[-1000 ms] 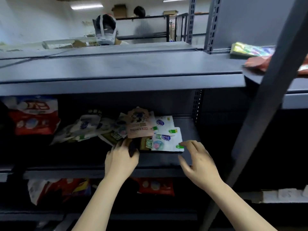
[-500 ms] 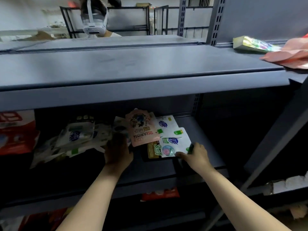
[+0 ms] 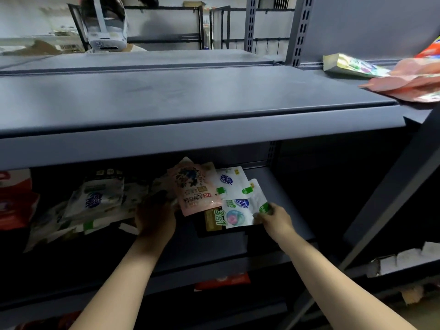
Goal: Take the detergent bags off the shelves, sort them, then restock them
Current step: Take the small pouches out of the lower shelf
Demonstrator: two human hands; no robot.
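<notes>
Both my hands reach into the middle shelf (image 3: 281,206) of a dark grey rack. My right hand (image 3: 273,219) pinches the right corner of a white detergent bag (image 3: 240,210) with green and blue print, lifting that edge. My left hand (image 3: 154,217) rests on the bags left of a pink detergent bag (image 3: 195,189); its fingers are in shadow. A second white bag (image 3: 229,183) lies behind. More white bags (image 3: 95,201) sprawl on the left, and a red and white bag (image 3: 14,198) stands at the far left.
The wide upper shelf (image 3: 190,98) overhangs my hands. A shiny yellow-green bag (image 3: 352,66) and pink-red bags (image 3: 409,84) lie on its right end. A slanted grey post (image 3: 390,201) crosses on the right. A person with a headset (image 3: 104,22) stands behind the rack. Red bags (image 3: 221,281) lie below.
Both hands have gone deeper into the middle shelf. My right hand has taken hold of the white bag's right corner and raised it. The camera has dropped and moved closer.
</notes>
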